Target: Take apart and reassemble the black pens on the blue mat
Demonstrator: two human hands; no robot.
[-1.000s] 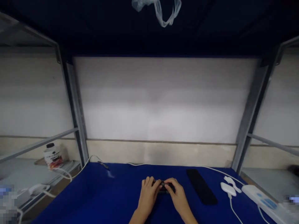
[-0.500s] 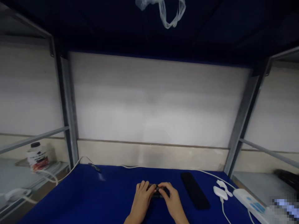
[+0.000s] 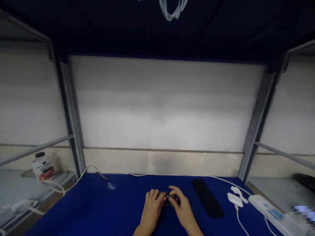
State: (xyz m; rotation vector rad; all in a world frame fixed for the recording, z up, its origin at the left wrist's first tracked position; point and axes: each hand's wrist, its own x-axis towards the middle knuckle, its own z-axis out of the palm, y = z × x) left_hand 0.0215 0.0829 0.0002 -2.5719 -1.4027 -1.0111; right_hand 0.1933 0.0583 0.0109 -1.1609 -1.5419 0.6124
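Note:
A small dark object (image 3: 167, 196) lies low on the blue surface (image 3: 118, 203), between my two hands. Its kind is too small and too covered to tell. My left hand (image 3: 150, 209) grips its left side, thumb across the near top and fingers curled over the far edge. From the right, my right hand (image 3: 183, 209) holds it with the thumb and bent fingers, while one fingertip is raised off it. Much of the object is hidden under the fingers. Right of my right hand lies a long black flat item (image 3: 208, 198).
A white power strip (image 3: 267, 209), a white charger (image 3: 235, 199) and cables are at the right. A pen-like item (image 3: 102, 176) lies at the back left. Beyond the left metal post (image 3: 73, 131) stands a white jar (image 3: 43, 167). A plastic bag loop (image 3: 169, 14) hangs above.
One fingertip of my right hand has lifted from the dark object. My left hand keeps its hold. The whole view has shifted slightly.

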